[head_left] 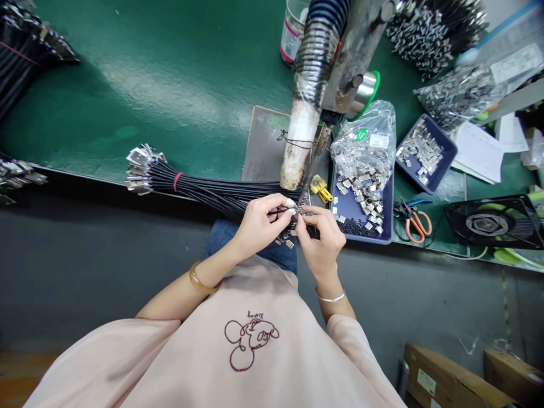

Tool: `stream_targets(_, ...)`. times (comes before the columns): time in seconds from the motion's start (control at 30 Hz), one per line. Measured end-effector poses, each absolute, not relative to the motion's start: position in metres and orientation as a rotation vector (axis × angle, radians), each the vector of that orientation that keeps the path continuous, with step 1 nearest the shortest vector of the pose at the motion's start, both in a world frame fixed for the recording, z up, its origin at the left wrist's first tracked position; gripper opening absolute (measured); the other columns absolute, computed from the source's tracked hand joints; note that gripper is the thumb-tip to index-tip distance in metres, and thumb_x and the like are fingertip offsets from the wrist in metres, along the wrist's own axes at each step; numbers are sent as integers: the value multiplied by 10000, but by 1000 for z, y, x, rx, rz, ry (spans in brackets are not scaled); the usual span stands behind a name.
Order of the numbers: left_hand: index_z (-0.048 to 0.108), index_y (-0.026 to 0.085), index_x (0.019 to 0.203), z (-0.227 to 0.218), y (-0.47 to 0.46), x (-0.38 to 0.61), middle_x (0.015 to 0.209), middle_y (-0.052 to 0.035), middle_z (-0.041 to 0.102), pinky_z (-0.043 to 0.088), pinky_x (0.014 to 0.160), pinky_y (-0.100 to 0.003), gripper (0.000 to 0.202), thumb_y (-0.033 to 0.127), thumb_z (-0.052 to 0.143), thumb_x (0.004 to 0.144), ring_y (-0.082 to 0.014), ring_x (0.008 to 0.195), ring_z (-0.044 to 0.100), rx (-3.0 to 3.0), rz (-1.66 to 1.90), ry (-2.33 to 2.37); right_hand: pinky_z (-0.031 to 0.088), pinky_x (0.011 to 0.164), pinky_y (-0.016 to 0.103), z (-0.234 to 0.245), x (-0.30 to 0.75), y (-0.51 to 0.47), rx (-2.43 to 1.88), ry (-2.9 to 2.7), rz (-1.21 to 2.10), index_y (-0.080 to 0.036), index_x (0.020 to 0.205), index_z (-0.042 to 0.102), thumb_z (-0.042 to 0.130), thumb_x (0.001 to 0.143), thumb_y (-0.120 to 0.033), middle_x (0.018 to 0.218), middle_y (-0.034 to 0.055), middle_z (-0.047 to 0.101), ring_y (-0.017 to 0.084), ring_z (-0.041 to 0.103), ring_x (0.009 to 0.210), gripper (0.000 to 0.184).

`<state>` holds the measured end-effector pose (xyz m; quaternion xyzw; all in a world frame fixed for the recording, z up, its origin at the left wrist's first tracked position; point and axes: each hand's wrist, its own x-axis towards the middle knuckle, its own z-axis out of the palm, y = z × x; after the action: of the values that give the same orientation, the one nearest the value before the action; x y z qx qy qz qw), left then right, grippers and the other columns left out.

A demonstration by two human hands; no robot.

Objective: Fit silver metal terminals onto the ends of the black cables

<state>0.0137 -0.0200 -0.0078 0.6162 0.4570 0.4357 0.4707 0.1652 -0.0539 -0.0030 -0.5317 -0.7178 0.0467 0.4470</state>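
My left hand (266,218) is closed in a pinch on a black cable near its end. Its fingertips meet those of my right hand (321,235), pinched on a small metal connector (298,209) at the cable's end; the fingers cover much of it. Right beside both hands lies a bundle of black cables (212,187) tied with a red band, with metal plugs (142,168) at its left end. More metal cable ends (289,242) show below my fingers. A blue tray (386,226) with loose metal connector shells (368,195) sits right of my right hand.
A fume hose (297,136) and metal post hang just beyond my hands. A yellow cutter (322,188), orange-handled pliers (419,224), a smaller tray (446,161) of metal parts and a black fan (493,222) are on the green bench (182,73). Cartons (450,377) stand on the floor.
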Motion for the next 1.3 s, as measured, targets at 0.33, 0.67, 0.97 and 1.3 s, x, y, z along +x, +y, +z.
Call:
stream_targets(0.33, 684, 132, 820, -1, -19, 16, 802, -34, 690, 447, 545, -155, 83, 187, 621, 823, -98, 675, 606, 1422, 1131, 1116, 594, 718, 288, -1, 167, -49, -1302, -1744, 162, -232, 840, 626, 655, 880, -138, 945, 26, 747, 159, 724, 886, 106)
stream_targets(0.67, 680, 128, 834, 0, -19, 17, 801, -42, 688, 456, 559, -164, 96, 200, 619, 819, -110, 694, 615, 1394, 1112, 1146, 597, 732, 283, 0, 166, -51, -1294, -1772, 154, -234, 835, 616, 653, 873, -130, 959, 30, 745, 156, 729, 884, 117)
stream_targets(0.97, 697, 140, 848, -6, -21, 15, 818, -38, 697, 415, 532, -161, 101, 179, 603, 837, -107, 701, 602, 1480, 1081, 1142, 605, 751, 281, -3, 167, -55, -1268, -1850, 46, -229, 839, 593, 663, 857, -100, 977, 58, 750, 165, 743, 894, 147)
stream_targets(1.3, 650, 151, 723, -6, -20, 9, 598, 38, 557, 354, 527, -213, 83, 158, 640, 805, -74, 513, 439, 1690, 1102, 1161, 426, 472, 177, 0, 171, -67, -1448, -1534, 333, -223, 920, 595, 567, 955, -203, 648, -71, 610, 53, 532, 452, 49)
